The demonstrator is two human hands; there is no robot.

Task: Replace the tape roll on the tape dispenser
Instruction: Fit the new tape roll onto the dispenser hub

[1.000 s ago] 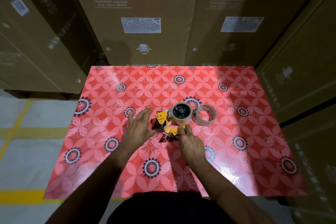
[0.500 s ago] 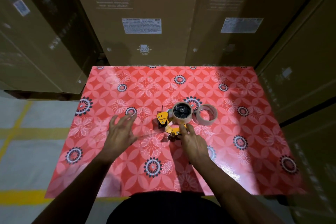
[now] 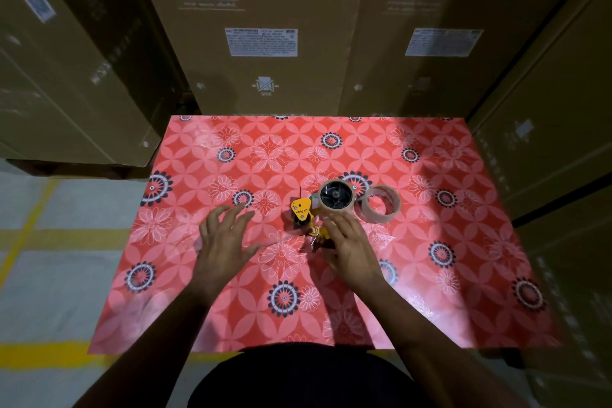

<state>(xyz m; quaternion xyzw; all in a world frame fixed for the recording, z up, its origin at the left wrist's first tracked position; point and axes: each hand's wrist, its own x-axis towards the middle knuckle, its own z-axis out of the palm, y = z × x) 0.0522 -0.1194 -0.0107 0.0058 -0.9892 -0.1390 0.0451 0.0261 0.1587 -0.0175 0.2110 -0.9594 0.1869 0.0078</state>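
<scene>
A yellow tape dispenser [image 3: 300, 208] lies on its side on the red floral table [image 3: 463, 258], near the middle. A brown tape roll [image 3: 335, 210] sits on its black hub. A second brown tape roll [image 3: 381, 219] lies flat just to the right, touching or nearly touching the first. My right hand [image 3: 351, 245] rests over the dispenser's handle and hides it, with fingertips at the near edge of the mounted roll. My left hand [image 3: 225, 238] hovers left of the dispenser, fingers spread, holding nothing.
Tall cardboard washing-machine boxes [image 3: 265, 26] stand against the table's far edge and close in on the right side [image 3: 546, 142]. On the left is grey floor with yellow lines [image 3: 49, 235]. My dark-clothed body is at the table's near edge.
My left hand has let go of the dispenser's front and pulled away to the left, fingers spread. My right hand has stayed on the handle. The rolls have not moved.
</scene>
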